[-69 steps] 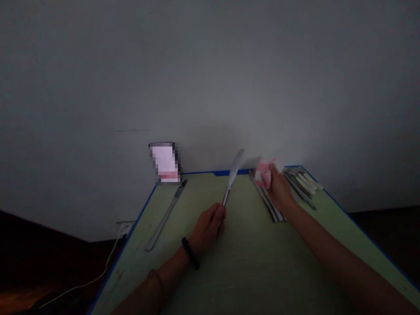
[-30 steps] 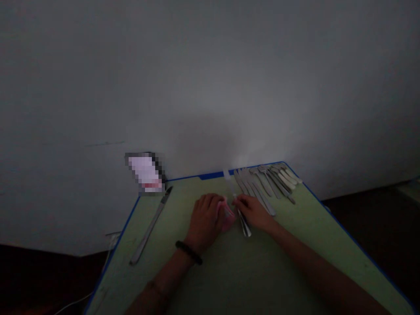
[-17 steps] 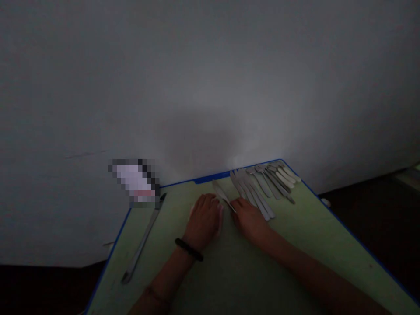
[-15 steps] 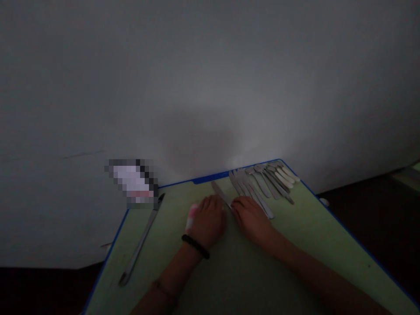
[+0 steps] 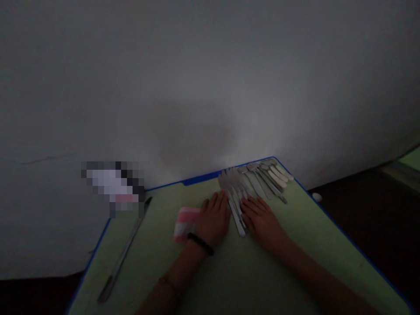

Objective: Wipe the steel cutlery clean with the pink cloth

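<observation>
A table knife (image 5: 236,216) lies on the green table, its blade pointing toward the wall, at the left end of a row of metal knives (image 5: 235,178). My left hand (image 5: 213,221), with a black band at its wrist, rests flat just left of that knife, fingertips at its edge. Across the handles of the neighbouring knives lies my right hand (image 5: 262,221), fingers stretched out and hiding part of them. Partly under my left hand is a pink and white folded cloth (image 5: 183,225).
Several spoons or forks (image 5: 259,175) and white-handled utensils (image 5: 278,177) continue the row rightward. A long metal utensil (image 5: 126,249) lies along the left side. A blurred-out pale object (image 5: 111,183) stands at the back left corner. The wall (image 5: 197,87) borders the blue-edged table (image 5: 328,249).
The knife between my hands has moved right, up against the row. Both hands have flattened out, the right one now over the handles. More of the cloth shows; the view has shifted slightly.
</observation>
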A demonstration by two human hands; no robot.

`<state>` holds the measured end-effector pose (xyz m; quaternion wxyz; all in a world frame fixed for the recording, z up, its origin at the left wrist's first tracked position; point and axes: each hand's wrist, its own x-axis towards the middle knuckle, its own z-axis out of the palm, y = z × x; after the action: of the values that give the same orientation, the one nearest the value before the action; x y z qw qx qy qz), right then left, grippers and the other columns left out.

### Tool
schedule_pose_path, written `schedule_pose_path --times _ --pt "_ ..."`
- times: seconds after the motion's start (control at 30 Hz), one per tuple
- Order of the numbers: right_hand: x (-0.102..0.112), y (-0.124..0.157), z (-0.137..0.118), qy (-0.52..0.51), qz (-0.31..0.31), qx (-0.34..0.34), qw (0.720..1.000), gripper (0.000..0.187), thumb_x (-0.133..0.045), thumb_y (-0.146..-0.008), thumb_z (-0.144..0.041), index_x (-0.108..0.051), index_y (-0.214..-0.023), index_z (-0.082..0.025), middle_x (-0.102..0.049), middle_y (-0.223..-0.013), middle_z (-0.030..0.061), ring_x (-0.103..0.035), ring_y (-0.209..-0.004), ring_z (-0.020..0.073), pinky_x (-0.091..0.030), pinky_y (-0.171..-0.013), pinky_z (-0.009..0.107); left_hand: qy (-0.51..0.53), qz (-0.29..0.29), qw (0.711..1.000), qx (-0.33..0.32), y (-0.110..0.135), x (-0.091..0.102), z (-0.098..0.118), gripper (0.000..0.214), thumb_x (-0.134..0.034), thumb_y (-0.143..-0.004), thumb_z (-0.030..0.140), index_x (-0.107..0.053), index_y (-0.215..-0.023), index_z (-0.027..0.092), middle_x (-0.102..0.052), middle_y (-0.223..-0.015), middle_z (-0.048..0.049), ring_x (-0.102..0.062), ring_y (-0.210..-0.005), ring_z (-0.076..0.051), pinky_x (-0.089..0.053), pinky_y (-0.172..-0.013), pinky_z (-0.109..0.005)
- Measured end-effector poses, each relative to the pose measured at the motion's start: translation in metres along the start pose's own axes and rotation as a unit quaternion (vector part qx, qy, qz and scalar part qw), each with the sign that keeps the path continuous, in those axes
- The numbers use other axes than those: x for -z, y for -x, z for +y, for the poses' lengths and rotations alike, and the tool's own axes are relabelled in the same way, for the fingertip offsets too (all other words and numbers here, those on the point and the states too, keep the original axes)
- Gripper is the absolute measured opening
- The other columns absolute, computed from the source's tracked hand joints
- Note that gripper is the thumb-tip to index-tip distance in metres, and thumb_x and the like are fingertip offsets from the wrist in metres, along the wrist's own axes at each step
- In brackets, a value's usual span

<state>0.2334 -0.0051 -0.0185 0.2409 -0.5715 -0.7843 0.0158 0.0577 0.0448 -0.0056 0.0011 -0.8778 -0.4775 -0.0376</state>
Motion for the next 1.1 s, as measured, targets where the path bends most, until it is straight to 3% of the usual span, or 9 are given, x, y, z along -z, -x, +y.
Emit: schedule_pose_path --times 0.1,0.3,0.47,0.67,0.8,0.87,0.97,1.1 --pt "-0.002 0.001 -0.002 0.014 -0.007 0.011 1.0 0.036 -0.037 -0.092 -0.023 -0.057 -0.121 -0.012 -0.055 -0.129 0.0093 -0.045 -0.124 0.023 -0.033 -0.107 0.042 -0.015 0.016 1.0 0.0 -0.001 -0.004 0.001 0.046 -0.025 -0.095 0.031 -0.035 -0.137 0.015 -0.032 -0.147 -0.0094 -0.031 -0.132 -0.027 -0.028 -0.105 -0.046" --pt "-0.001 0.001 -0.001 0.019 -0.017 0.017 1.0 0.039 -0.037 -0.091 -0.02 -0.052 -0.125 -0.01 -0.053 -0.131 0.011 -0.04 -0.128 0.0243 -0.031 -0.108 0.044 0.0 0.022 1.0 -0.022 0.004 0.004 -0.005 0.045 -0.027 -0.091 0.013 -0.036 -0.135 0.01 -0.038 -0.143 -0.0125 -0.037 -0.129 -0.023 -0.031 -0.105 -0.041" --pt "0.006 -0.002 -0.01 -0.025 -0.007 0.029 0.999 0.039 -0.039 -0.089 -0.021 -0.051 -0.125 -0.011 -0.052 -0.131 0.012 -0.039 -0.128 0.0245 -0.032 -0.108 0.046 0.013 0.054 0.998 -0.002 0.028 0.022 -0.02 0.04 -0.029 -0.094 0.027 -0.043 -0.129 0.012 -0.047 -0.136 -0.0133 -0.044 -0.123 -0.023 -0.034 -0.103 -0.042" --pt "0.016 -0.007 -0.051 -0.125 -0.067 0.062 0.988 0.042 -0.041 -0.088 -0.02 -0.045 -0.129 -0.014 -0.051 -0.13 0.0124 -0.044 -0.122 0.0212 -0.036 -0.105 0.04 -0.01 0.04 0.994 0.099 0.069 0.059 -0.075 0.041 -0.028 -0.094 0.025 -0.039 -0.132 0.015 -0.043 -0.139 -0.0117 -0.041 -0.125 -0.023 -0.034 -0.103 -0.041" --pt "0.008 -0.022 -0.077 -0.143 -0.101 0.06 0.983 0.049 -0.045 -0.088 -0.028 -0.039 -0.133 -0.013 -0.045 -0.134 0.0147 -0.039 -0.126 0.0232 -0.035 -0.105 0.041 -0.044 -0.062 0.969 0.233 0.094 0.076 -0.113 0.04 -0.033 -0.091 0.028 -0.048 -0.125 0.014 -0.054 -0.126 -0.0141 -0.054 -0.11 -0.028 -0.042 -0.091 -0.042" --pt "0.005 -0.035 -0.087 -0.131 -0.122 0.059 0.982 0.052 -0.048 -0.086 -0.032 -0.039 -0.134 -0.013 -0.04 -0.138 0.0154 -0.035 -0.129 0.0251 -0.033 -0.105 0.042 -0.038 -0.113 0.954 0.275 0.102 0.078 -0.125 0.039 -0.038 -0.089 0.033 -0.052 -0.12 0.014 -0.055 -0.123 -0.0145 -0.056 -0.107 -0.028 -0.043 -0.088 -0.042" --pt "0.01 -0.057 -0.101 -0.103 -0.167 0.078 0.977 0.048 -0.05 -0.086 -0.035 -0.046 -0.129 -0.016 -0.038 -0.139 0.0154 -0.031 -0.131 0.0273 -0.031 -0.104 0.044 0.013 -0.133 0.947 0.292 0.107 0.077 -0.143 0.042 -0.044 -0.085 0.04 -0.053 -0.118 0.017 -0.055 -0.124 -0.0139 -0.055 -0.108 -0.027 -0.045 -0.084 -0.037" --pt "0.023 -0.079 -0.118 -0.069 -0.207 0.086 0.972 0.046 -0.055 -0.081 -0.046 -0.057 -0.116 -0.016 -0.049 -0.125 0.0171 -0.042 -0.119 0.0293 -0.036 -0.097 0.043 0.052 -0.153 0.94 0.302 0.108 0.07 -0.17 0.031 -0.057 -0.076 0.037 -0.061 -0.1 0.018 -0.065 -0.108 -0.0103 -0.06 -0.099 -0.023 -0.047 -0.076 -0.027"
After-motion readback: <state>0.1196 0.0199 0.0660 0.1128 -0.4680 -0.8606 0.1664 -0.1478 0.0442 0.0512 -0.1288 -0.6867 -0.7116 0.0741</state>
